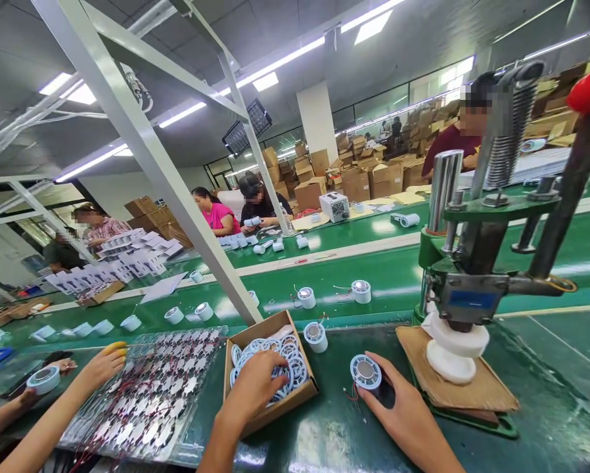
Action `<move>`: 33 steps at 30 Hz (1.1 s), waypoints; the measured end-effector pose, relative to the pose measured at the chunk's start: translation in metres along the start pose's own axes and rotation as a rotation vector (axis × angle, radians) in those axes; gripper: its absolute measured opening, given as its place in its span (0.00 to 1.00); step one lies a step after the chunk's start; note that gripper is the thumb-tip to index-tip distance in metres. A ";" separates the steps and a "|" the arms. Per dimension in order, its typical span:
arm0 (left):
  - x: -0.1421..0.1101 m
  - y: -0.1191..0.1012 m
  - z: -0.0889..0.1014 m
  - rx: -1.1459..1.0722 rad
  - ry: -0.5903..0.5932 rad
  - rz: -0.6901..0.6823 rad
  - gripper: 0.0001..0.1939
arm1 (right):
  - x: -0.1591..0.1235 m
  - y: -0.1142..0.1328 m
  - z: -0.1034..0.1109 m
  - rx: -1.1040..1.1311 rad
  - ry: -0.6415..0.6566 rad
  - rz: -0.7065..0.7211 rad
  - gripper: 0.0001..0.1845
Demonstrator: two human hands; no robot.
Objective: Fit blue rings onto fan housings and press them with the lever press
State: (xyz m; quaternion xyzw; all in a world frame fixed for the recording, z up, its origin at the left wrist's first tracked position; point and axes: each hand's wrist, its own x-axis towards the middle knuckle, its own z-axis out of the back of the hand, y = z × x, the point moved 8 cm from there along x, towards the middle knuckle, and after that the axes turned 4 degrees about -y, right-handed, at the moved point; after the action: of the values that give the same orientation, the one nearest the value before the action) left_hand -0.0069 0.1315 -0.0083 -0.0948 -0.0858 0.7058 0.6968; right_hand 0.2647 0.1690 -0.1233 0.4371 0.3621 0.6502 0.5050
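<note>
My left hand [254, 386] reaches into a small cardboard box [302, 392] full of white-blue rings [291, 351]; its fingers curl over the rings, and what they pinch is hidden. My right hand [402, 410] rests on the green bench and grips a round white lamp housing with a metal disc face [365, 371] and red wires trailing from it. Another such housing [315, 335] stands just behind the box. A green hand press [472, 282] with a white die stands on a cardboard pad [460, 381] right of my right hand.
A co-worker's arms at the left: one hand [104, 364] with yellow fingertips over a clear tray of star-shaped parts [152, 394], the other holding a housing [43, 379]. Housings ride the green conveyor [384, 276]. Several people sit across it, cardboard boxes stacked behind. A white frame post [177, 190] slants overhead.
</note>
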 end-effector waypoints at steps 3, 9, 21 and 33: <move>-0.005 0.002 0.007 -0.036 0.117 -0.068 0.14 | 0.000 0.004 0.002 -0.025 0.002 0.008 0.32; -0.002 0.000 0.014 0.039 0.210 -0.093 0.09 | 0.002 0.000 0.001 -0.051 -0.028 0.040 0.32; -0.002 0.007 0.009 0.167 0.097 -0.007 0.05 | 0.001 -0.009 -0.007 -0.095 0.006 0.122 0.30; -0.001 -0.026 0.031 -0.096 -0.228 -0.063 0.17 | -0.001 -0.002 -0.010 -0.063 0.036 0.074 0.31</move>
State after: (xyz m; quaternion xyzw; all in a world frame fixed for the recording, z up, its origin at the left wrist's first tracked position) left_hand 0.0103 0.1313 0.0286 -0.0446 -0.2010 0.6849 0.6989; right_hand 0.2563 0.1679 -0.1291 0.4222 0.3342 0.6874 0.4873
